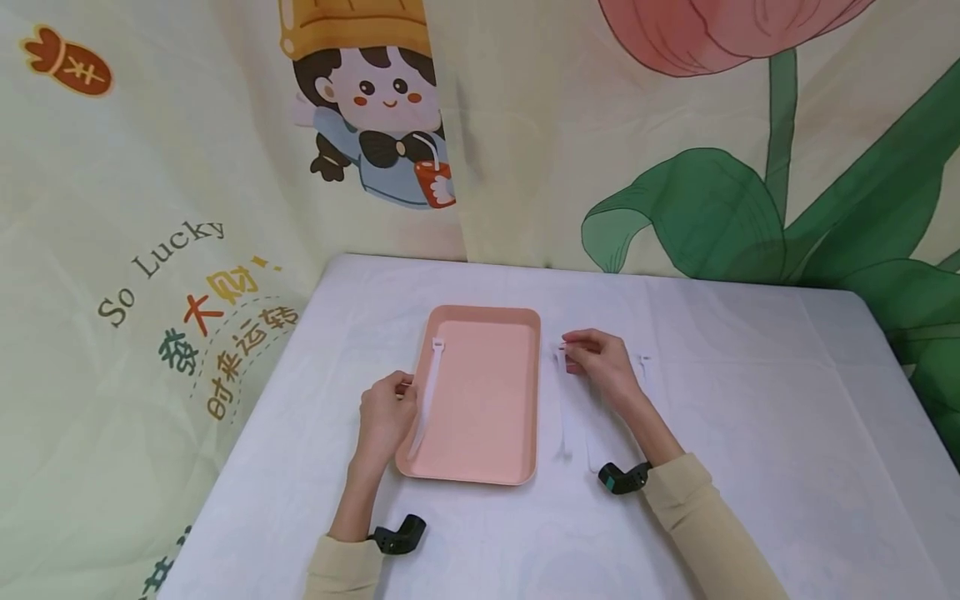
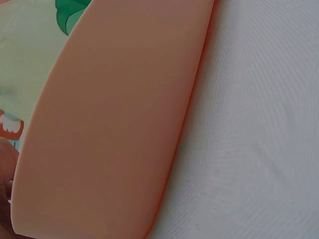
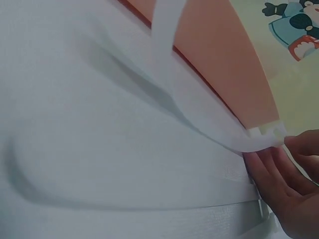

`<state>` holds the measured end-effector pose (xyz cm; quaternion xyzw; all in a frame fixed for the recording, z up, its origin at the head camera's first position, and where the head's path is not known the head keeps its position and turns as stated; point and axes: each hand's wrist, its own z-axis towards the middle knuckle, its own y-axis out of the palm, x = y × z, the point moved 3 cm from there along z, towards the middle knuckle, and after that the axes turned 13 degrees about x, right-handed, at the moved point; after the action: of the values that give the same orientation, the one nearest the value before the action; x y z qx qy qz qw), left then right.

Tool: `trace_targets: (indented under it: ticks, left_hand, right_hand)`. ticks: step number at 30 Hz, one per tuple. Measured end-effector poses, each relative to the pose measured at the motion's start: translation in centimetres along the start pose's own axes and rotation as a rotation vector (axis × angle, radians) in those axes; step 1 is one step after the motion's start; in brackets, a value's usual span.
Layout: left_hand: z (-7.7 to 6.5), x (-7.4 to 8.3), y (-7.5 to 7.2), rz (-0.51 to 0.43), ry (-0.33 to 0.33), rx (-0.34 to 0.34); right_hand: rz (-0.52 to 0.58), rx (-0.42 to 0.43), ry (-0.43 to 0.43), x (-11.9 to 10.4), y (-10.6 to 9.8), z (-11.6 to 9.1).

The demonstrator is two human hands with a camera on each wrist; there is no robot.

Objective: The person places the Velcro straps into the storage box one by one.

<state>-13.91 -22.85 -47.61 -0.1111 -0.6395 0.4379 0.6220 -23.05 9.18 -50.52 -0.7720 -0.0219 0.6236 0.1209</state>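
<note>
A white cable tie (image 1: 431, 400) lies lengthwise along the left side of a pink tray (image 1: 487, 400), its square head toward the back. My left hand (image 1: 387, 417) has curled fingers at the tray's left rim; in the left wrist view only a bit of the hand shows beside the rim. To the right of the tray, my right hand (image 1: 600, 367) pinches another white cable tie (image 3: 264, 143) near its head between thumb and fingers. Its long tail runs back toward the person.
More white cable ties (image 1: 647, 367) lie on the white tablecloth (image 1: 780, 433) beneath and beside the right forearm. A printed cloth backdrop (image 1: 525, 167) rises behind the table's back edge. Each wrist wears a black camera (image 1: 624, 478).
</note>
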Motion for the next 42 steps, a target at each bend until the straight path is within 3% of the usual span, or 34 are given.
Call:
trace_targets:
  ticks: [18, 26, 42]
  left_hand:
    - [-0.1, 0.2, -0.2, -0.008, 0.004, -0.002]
    - [-0.1, 0.1, -0.1, -0.002, 0.006, 0.003]
    - [-0.1, -0.1, -0.3, 0.003, -0.003, -0.008]
  right_hand:
    - [-0.024, 0.037, -0.022, 0.1, 0.0, -0.2]
    - [0.032, 0.043, -0.040, -0.8, -0.3, -0.6]
    - [0.030, 0.062, -0.066, -2.6, -1.3, -1.6]
